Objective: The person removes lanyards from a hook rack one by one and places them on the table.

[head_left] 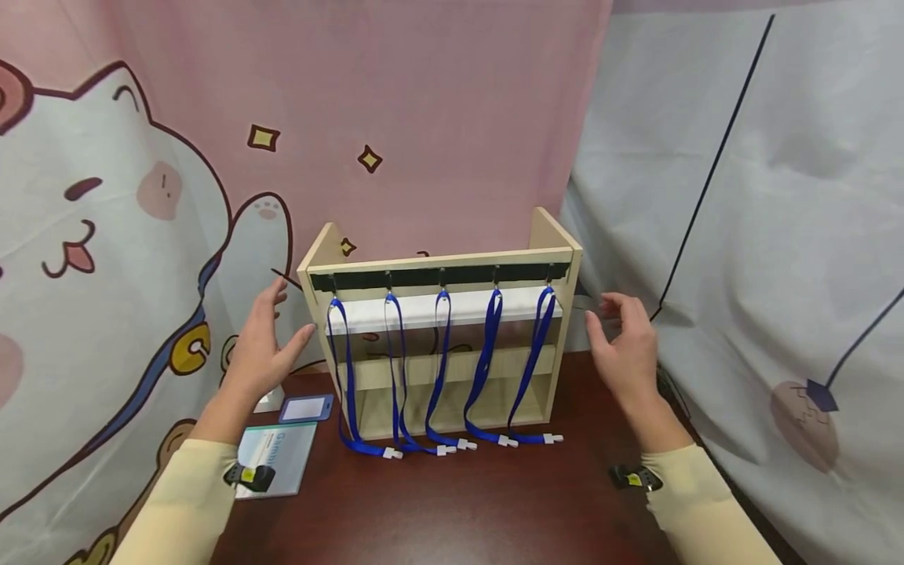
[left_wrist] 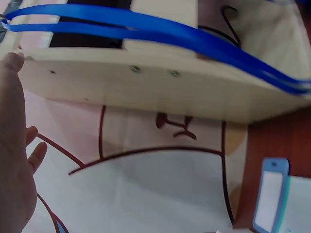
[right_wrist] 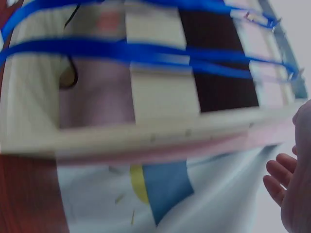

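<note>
Head view: the wooden rack [head_left: 438, 345] stands at the tabletop's [head_left: 459, 502] rear edge, five blue lanyards [head_left: 441, 369] hanging from it. The left hand [head_left: 264, 345] and right hand [head_left: 625, 345] flank it, grips spread, not touching. Left wrist view: the left hand's fingers [left_wrist: 14, 160] lie beside the rack's side panel [left_wrist: 146, 90]. Right wrist view: the right hand's fingertips [right_wrist: 279, 177] are near the rack.

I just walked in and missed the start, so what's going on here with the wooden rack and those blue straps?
A person holds both hands open on either side of a small wooden rack standing on a dark table. The left hand and the right hand hover near its side panels, gripping nothing. Five blue lanyards hang from hooks on the rack's black strip, their white clips on the table. A blue badge holder and a booklet lie at the left.
</note>
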A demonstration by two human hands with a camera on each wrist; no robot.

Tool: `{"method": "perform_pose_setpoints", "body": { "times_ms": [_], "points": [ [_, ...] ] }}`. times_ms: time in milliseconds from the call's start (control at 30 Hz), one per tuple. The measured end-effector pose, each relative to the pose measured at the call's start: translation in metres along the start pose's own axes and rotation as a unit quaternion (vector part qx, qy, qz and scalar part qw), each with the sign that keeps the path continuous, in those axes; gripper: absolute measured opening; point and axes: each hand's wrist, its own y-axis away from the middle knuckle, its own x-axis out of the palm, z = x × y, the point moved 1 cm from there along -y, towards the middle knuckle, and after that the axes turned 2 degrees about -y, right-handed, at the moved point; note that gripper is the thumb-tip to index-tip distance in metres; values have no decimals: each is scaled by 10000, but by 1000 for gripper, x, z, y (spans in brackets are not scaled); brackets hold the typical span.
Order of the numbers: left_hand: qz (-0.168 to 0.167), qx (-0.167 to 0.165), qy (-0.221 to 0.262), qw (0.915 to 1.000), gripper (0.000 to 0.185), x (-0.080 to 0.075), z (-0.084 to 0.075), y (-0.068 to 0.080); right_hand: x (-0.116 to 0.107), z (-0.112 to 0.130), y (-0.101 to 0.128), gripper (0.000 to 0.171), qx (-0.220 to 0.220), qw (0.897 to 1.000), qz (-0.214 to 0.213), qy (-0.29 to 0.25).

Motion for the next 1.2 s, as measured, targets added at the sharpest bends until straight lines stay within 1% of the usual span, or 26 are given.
{"method": "perform_pose_setpoints", "body": {
  "times_ms": [100,300,433,533,633,767,967,1067,1200],
  "points": [
    [-162,126,272,9994,91,-3,-6,-8,6,16,7,33,23,9997,33,-257],
    [-344,604,414,9967,89,-8,-18,-26,19,39,23,36,217,9975,206,-647],
    [-531,832,534,9937,84,-10,-26,-36,27,48,33,44,423,9955,367,-765],
    [-704,1041,649,9899,79,-10,-27,-43,35,52,41,51,631,9938,459,-790],
    [-825,1179,772,9866,75,-10,-29,-47,42,53,48,53,842,9920,514,-781],
    [-884,1209,932,9843,67,-8,-32,-53,49,53,54,52,1012,9911,512,-695],
    [-988,1109,1114,9826,55,-7,-36,-56,59,49,60,44,1092,9914,352,-637],
    [-975,1022,1287,9816,49,-7,-39,-55,64,47,63,39,1112,9911,264,-684],
    [-949,845,1558,9796,47,-7,-44,-54,68,47,65,33,1116,9910,112,-731]
  ]
}}
